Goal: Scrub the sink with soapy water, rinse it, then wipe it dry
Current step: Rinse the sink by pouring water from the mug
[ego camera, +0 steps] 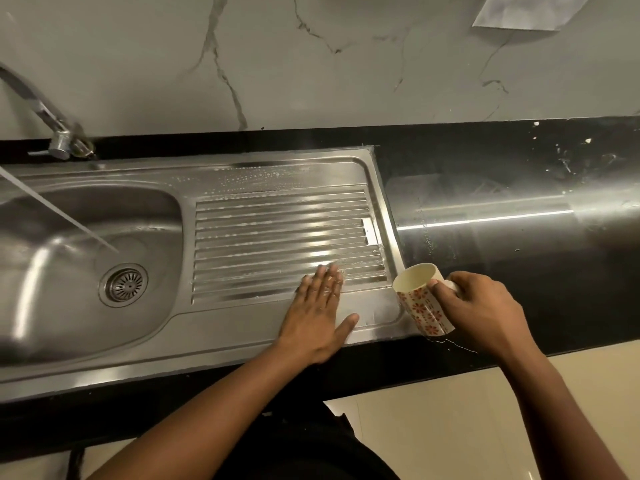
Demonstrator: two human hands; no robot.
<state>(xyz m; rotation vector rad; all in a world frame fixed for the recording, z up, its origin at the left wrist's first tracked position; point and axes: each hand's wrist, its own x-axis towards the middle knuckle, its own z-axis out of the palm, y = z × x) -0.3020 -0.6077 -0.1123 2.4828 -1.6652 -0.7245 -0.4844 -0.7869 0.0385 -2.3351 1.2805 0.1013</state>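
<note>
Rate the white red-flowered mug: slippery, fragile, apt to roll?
The white red-flowered mug looks glazed, so probably slick near the wet steel drainboard. Likely chips if dropped on the black counter. Tilted in the right hand, it might roll if released.

The left hand (320,311) lay flat on the ribbed drainboard of the stainless steel sink (242,327) near its right edge; the right hand (481,313) gripped a tilted cream red-flowered mug (420,299) just beside that edge.
</note>
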